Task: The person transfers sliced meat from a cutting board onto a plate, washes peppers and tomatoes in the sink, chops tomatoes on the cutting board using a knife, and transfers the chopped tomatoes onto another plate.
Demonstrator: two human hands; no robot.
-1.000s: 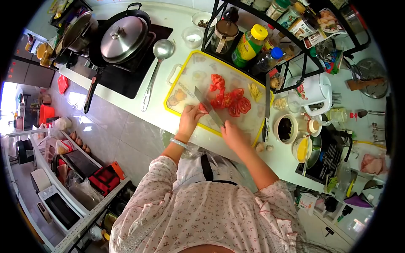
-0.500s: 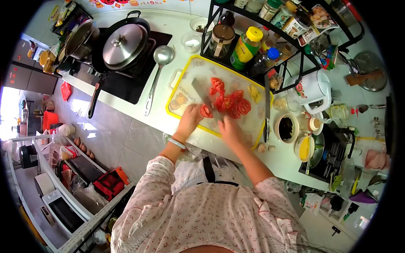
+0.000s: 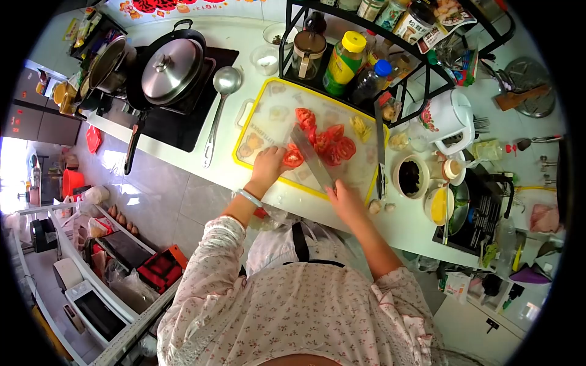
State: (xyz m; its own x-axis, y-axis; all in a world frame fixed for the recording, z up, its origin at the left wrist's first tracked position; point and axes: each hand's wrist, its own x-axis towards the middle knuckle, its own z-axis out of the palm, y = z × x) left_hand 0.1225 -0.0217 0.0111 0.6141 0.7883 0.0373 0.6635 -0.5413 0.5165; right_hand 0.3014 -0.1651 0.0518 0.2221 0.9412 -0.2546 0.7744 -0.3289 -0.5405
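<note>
Knife point(image 3: 312, 160) over board point(image 3: 351, 175), "松茸" packet point(image 3: 411, 28) beyond

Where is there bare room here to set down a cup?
The counter looks bare between the lidded pan and small clear bowl, and in a slim strip between ladle and cutting board. Crowded: across the board, with tomato pieces, knife, left hand and right hand; and at right, around the bowl of dark food.

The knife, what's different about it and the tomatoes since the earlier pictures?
Since half a second ago, the knife has moved right across the board, toward the tomato pile, and back toward the person. The tomato piece by the left hand shows more than at first. The right hand still holds the knife. The ladle and pan lid stayed put.
</note>
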